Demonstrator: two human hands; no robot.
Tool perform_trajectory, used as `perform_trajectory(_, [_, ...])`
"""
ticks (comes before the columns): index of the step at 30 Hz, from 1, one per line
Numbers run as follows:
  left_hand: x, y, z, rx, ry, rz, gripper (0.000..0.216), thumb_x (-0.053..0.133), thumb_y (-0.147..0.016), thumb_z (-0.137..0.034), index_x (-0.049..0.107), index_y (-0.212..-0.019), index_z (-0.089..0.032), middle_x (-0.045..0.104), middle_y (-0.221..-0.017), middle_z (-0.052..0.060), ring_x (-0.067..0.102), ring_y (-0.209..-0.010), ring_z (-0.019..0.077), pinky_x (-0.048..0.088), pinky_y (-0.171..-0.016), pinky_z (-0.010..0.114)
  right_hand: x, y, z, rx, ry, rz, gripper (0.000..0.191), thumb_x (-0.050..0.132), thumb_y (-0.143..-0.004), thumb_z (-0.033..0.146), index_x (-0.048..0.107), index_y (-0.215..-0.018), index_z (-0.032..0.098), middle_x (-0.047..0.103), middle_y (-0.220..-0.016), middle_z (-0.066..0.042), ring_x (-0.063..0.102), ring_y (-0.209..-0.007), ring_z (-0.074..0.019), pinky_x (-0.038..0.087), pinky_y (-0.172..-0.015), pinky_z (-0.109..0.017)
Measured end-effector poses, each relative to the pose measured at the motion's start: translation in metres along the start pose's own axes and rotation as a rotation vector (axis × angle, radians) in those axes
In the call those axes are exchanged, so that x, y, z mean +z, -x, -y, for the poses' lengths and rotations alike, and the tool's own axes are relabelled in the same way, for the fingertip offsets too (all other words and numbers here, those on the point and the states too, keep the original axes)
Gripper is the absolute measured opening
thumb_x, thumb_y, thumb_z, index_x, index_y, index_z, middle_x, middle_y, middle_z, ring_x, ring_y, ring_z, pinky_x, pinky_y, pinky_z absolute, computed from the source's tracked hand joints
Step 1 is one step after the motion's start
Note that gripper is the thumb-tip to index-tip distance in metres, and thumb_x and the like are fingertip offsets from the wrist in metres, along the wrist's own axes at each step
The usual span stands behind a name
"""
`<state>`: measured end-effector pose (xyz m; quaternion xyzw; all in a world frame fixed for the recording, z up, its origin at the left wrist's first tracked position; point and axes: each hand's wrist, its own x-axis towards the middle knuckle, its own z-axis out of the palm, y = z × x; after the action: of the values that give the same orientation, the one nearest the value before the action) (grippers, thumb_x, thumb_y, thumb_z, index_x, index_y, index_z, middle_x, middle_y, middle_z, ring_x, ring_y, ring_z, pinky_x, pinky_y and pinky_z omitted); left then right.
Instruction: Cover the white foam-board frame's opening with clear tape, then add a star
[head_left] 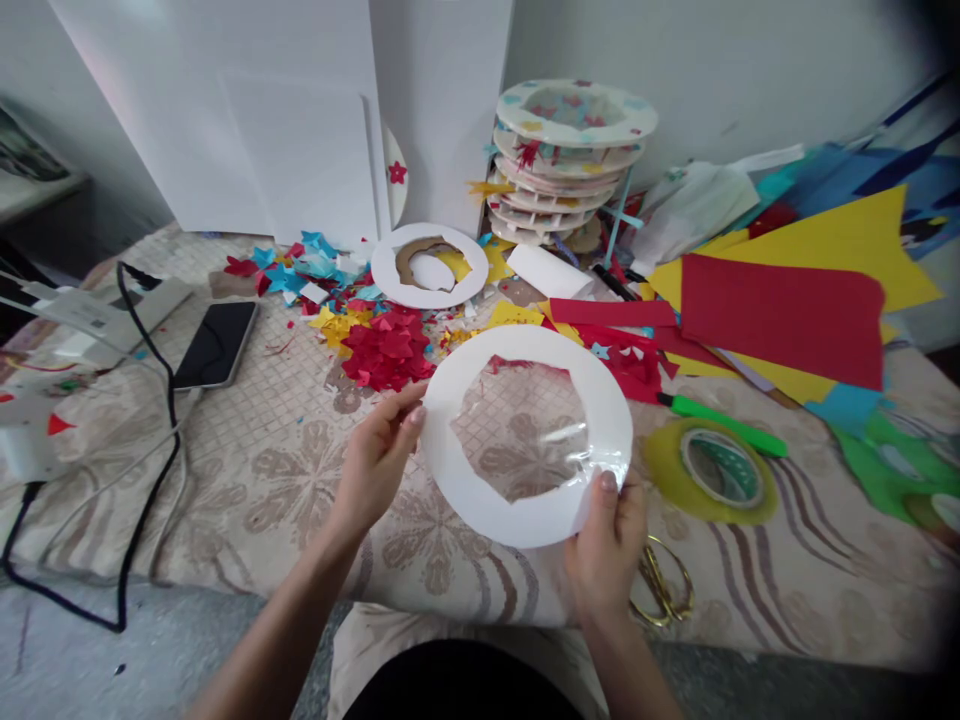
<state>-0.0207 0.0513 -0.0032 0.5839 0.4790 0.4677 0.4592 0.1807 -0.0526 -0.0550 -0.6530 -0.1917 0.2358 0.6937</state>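
A home bedroom turned craft corner: a patterned bedspread point(300, 470) carries a phone point(217, 343) and charger cables point(174, 420) at 9 o'clock, paper scraps point(386, 345) at 12, and stacked decorated plates point(570, 160) at 1.

A bed point(300, 480) in a beige flowered sheet is carrying everything. A dark phone point(217, 343) is lying at its left, with a black cable point(154, 400) trailing beside it. Red paper scraps point(386, 350) are piling up near the middle, and a white card ring point(429, 265) is lying behind them. A stack of decorated plates point(566, 160) is standing at the back. Red paper sheets point(780, 315) are overlapping yellow ones point(847, 240) at the right. A green pen point(724, 425), a tape roll point(720, 468) and gold scissors point(664, 585) are lying nearer the front.
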Motion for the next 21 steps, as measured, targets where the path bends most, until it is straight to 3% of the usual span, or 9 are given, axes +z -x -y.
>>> perform_trajectory(5, [-0.001, 0.018, 0.003, -0.066, 0.113, -0.117, 0.038, 0.052, -0.094, -0.041, 0.065, -0.121, -0.018, 0.070, -0.098, 0.009, 0.062, -0.079, 0.0162, 0.047, -0.061, 0.026, 0.004, -0.003, 0.004, 0.003, -0.029, -0.028, 0.036, 0.060, -0.086, 0.051, 0.055, -0.099, 0.019, 0.059, -0.085, -0.002, 0.054, -0.069, -0.0142, 0.047, -0.064, -0.029])
perform_trajectory(9, [0.007, 0.049, 0.007, -0.077, 0.021, -0.106, 0.032, 0.054, -0.093, -0.036, 0.068, -0.117, -0.020, 0.069, -0.096, 0.007, 0.061, -0.075, 0.0151, 0.047, -0.059, 0.026, 0.005, -0.004, 0.005, -0.029, -0.023, -0.032, 0.034, 0.059, -0.087, 0.051, 0.055, -0.098, 0.018, 0.059, -0.086, -0.002, 0.054, -0.071, -0.0147, 0.047, -0.065, -0.030])
perform_trajectory(13, [0.022, 0.077, 0.010, -0.014, -0.103, -0.114, 0.043, 0.051, -0.095, -0.029, 0.053, -0.138, -0.030, 0.065, -0.110, 0.007, 0.061, -0.082, 0.0162, 0.050, -0.067, 0.029, 0.002, -0.001, 0.003, -0.069, 0.077, -0.017, 0.036, 0.055, -0.089, 0.050, 0.055, -0.104, 0.017, 0.059, -0.089, -0.004, 0.055, -0.074, -0.0159, 0.046, -0.067, -0.030])
perform_trajectory(16, [0.034, 0.085, 0.013, 0.019, -0.170, -0.156, 0.055, 0.057, -0.091, -0.026, 0.044, -0.144, -0.030, 0.063, -0.114, 0.007, 0.062, -0.091, 0.0183, 0.053, -0.077, 0.032, 0.001, 0.003, 0.001, -0.106, 0.145, -0.042, 0.034, 0.053, -0.091, 0.049, 0.055, -0.103, 0.017, 0.059, -0.089, -0.004, 0.054, -0.076, -0.0167, 0.046, -0.068, -0.031])
perform_trajectory(21, [0.048, 0.084, 0.018, -0.122, 0.054, -0.234, 0.048, 0.064, -0.087, -0.032, 0.055, -0.133, -0.023, 0.066, -0.113, 0.009, 0.064, -0.098, 0.0200, 0.055, -0.082, 0.033, 0.002, 0.005, -0.003, -0.123, 0.120, -0.073, 0.032, 0.054, -0.091, 0.048, 0.055, -0.103, 0.018, 0.059, -0.091, -0.004, 0.054, -0.076, -0.0163, 0.046, -0.068, -0.031])
